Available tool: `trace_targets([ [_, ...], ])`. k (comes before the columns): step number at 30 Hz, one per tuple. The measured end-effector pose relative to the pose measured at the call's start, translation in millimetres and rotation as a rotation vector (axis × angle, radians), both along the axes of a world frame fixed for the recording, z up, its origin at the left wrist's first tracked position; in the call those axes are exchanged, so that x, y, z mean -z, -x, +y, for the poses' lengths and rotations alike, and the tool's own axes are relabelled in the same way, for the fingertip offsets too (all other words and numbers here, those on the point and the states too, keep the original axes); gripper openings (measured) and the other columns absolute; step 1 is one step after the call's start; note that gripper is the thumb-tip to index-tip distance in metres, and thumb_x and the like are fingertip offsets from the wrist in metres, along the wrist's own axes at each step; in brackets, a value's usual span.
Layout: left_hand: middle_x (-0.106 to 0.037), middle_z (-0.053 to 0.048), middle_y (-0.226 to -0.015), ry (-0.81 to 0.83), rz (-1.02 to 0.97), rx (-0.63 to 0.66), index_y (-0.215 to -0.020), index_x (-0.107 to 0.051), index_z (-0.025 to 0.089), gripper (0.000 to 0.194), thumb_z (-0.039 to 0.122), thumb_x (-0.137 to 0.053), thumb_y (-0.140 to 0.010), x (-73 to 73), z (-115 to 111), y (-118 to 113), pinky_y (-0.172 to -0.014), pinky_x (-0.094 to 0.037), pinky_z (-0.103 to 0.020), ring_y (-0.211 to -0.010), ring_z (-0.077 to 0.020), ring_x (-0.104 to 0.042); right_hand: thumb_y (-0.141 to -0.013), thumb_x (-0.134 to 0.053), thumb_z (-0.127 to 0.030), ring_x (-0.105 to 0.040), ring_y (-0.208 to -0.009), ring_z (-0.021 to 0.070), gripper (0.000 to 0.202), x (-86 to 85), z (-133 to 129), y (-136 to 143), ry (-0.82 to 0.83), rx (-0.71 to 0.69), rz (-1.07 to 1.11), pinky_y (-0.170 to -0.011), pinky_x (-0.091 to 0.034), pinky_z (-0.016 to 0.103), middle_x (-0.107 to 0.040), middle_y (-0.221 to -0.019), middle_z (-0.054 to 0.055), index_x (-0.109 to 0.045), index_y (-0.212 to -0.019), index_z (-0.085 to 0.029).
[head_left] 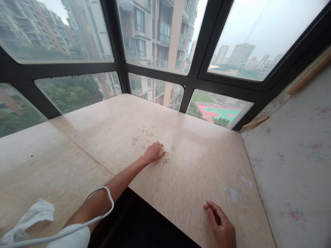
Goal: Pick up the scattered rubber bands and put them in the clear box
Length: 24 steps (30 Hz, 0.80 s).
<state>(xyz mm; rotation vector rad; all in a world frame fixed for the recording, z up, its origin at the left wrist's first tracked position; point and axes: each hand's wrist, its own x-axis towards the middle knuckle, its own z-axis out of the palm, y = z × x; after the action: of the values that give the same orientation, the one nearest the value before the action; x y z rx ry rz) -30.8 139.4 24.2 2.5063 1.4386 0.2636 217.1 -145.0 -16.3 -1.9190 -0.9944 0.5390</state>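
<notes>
Small thin rings lie scattered over the pale stone-patterned ledge [196, 179], some pinkish and some greenish or grey. My left hand [154, 152] reaches in among them from the lower left, fingers curled and pointing down. A ring [162, 148] shows right at its fingertips, and the thumb lies close to another ring [167, 153]. Just nearer to me are two touching rings [166, 161]; a further pair [173, 148] overlaps to the right. Well away from the rings, my right hand [221, 225] rests near the front edge, fingers curled in and nothing visible in them.
A white cable [110, 199] loops over my left forearm. Crumpled tissue [36, 215] lies at the lower left. Clear plastic packets [234, 195] are on the right, beside the flowered wall [297, 165]. Dark-framed windows [155, 74] bound the ledge at the back.
</notes>
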Motion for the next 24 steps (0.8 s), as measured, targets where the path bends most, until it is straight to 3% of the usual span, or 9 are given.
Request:
trace_targets([
  [2,-0.057,-0.010,-0.106,0.013,-0.022,0.123,-0.101,-0.061,0.019,0.028,0.041,-0.051,-0.088,3.6,-0.5,-16.4,-0.080,-0.046,-0.032,-0.099,-0.0235,-0.056,-0.073,-0.058,-0.056,-0.070,-0.084,0.0262,0.047,-1.4,0.0,1.1,-0.010,-0.003,0.002,-0.078,-0.056,0.036,-0.074,-0.090,0.012,-0.071,-0.093,-0.015],
  [4,-0.057,-0.009,-0.103,0.039,-0.080,0.155,-0.096,-0.063,0.020,0.022,0.038,-0.052,-0.087,5.6,5.9,-28.6,-0.080,-0.046,-0.031,-0.097,-0.0219,-0.057,-0.074,-0.058,-0.055,-0.070,-0.084,0.0259,0.047,-2.2,-0.4,1.7,-0.014,-0.003,0.006,-0.077,-0.056,0.035,-0.074,-0.090,0.012,-0.071,-0.094,-0.015],
  [10,-0.058,-0.011,-0.106,0.025,-0.241,-0.087,-0.107,-0.059,0.015,0.029,0.035,-0.044,-0.092,-3.3,32.9,-27.4,-0.081,-0.045,-0.033,-0.094,-0.0207,-0.058,-0.075,-0.058,-0.054,-0.070,-0.084,0.0254,0.047,-2.9,-1.5,3.3,-0.027,0.020,0.021,-0.077,-0.056,0.035,-0.074,-0.090,0.012,-0.070,-0.095,-0.014],
  [17,-0.062,-0.003,-0.089,0.298,-0.237,0.247,-0.089,-0.065,0.020,0.032,0.045,-0.070,-0.070,-10.8,-4.1,3.2,-0.069,-0.044,-0.027,-0.080,-0.0176,-0.059,-0.076,-0.059,-0.052,-0.069,-0.087,0.0256,0.045,-3.2,-2.1,4.4,-0.018,0.018,0.043,-0.080,-0.054,0.036,-0.074,-0.093,0.012,-0.070,-0.097,-0.014],
  [24,-0.064,-0.002,-0.080,0.357,-0.267,0.182,-0.075,-0.066,0.018,0.011,0.029,-0.063,-0.074,-6.2,-16.6,2.5,-0.062,-0.042,-0.024,-0.072,-0.0148,-0.058,-0.078,-0.056,-0.052,-0.068,-0.089,0.0256,0.046,-6.1,-2.3,5.4,0.006,0.003,0.030,-0.082,-0.053,0.038,-0.073,-0.095,0.013,-0.069,-0.100,-0.014],
])
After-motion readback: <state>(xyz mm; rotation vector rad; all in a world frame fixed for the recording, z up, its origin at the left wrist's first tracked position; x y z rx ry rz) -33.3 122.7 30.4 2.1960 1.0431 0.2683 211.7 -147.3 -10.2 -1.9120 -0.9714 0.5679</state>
